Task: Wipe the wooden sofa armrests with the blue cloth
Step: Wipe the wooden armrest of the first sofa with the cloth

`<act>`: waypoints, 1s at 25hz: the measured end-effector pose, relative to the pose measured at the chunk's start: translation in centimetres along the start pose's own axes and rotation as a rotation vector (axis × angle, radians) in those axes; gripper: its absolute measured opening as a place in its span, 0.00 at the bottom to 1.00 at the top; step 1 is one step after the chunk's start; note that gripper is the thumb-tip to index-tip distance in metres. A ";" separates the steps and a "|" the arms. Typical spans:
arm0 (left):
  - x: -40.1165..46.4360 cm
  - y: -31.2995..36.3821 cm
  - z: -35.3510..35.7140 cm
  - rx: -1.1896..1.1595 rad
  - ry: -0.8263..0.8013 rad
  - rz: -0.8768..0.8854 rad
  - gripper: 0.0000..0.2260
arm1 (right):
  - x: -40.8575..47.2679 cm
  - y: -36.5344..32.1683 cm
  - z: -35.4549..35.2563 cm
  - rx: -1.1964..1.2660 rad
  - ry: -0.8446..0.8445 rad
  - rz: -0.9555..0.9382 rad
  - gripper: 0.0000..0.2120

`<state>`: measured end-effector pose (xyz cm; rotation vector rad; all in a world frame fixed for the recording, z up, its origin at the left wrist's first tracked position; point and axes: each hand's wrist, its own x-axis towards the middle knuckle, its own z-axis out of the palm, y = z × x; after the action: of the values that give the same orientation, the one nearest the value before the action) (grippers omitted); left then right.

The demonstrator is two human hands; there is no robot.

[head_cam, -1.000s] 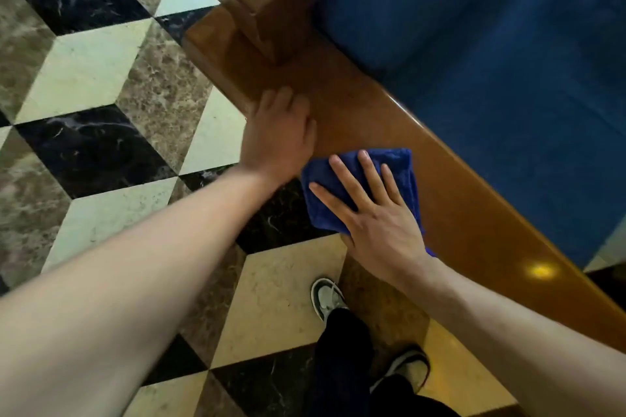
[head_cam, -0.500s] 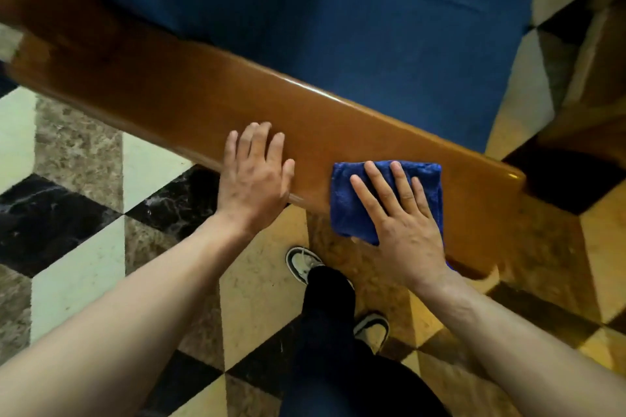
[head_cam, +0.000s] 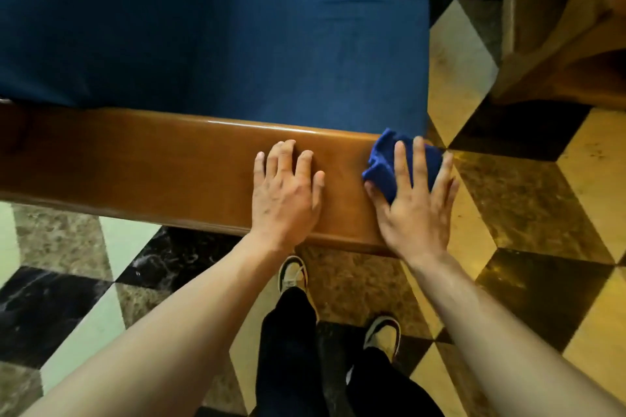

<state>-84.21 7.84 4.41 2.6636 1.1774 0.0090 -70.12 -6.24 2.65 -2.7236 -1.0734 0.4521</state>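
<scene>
Head view: right hand (head_cam: 415,210), fingers straight, presses blue cloth (head_cam: 382,162) flat at the armrest (head_cam: 152,166) end. Left hand (head_cam: 286,193) rests flat beside it, holding nothing.

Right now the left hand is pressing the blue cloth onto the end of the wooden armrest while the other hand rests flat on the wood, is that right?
Not quite: the head view shows the right hand pressing the blue cloth onto the end of the wooden armrest. The left hand is the one resting flat on the wood.
</scene>
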 end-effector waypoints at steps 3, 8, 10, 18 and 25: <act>1.2 -4.7 -0.9 0.009 0.040 0.032 0.18 | 6.3 -5.2 -0.1 -0.089 -0.033 -0.083 0.33; 1.6 -18.0 -3.8 -0.010 0.158 -0.240 0.15 | 9.6 -21.2 3.7 -0.127 -0.121 -0.335 0.34; 0.6 -23.1 -4.6 -0.012 0.193 -0.329 0.14 | 10.0 -27.3 5.6 -0.078 -0.105 -0.421 0.34; -2.0 -32.7 -6.5 -0.141 0.250 -0.512 0.21 | 7.1 -40.0 11.1 -0.158 -0.155 -0.638 0.35; -5.7 -22.3 -4.7 -0.545 0.246 -0.881 0.16 | -2.0 -30.0 9.5 -0.226 -0.232 -0.975 0.34</act>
<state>-104.85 19.16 4.75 1.5589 1.9767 0.4416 -93.76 14.57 2.42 -1.9422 -2.3973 0.4777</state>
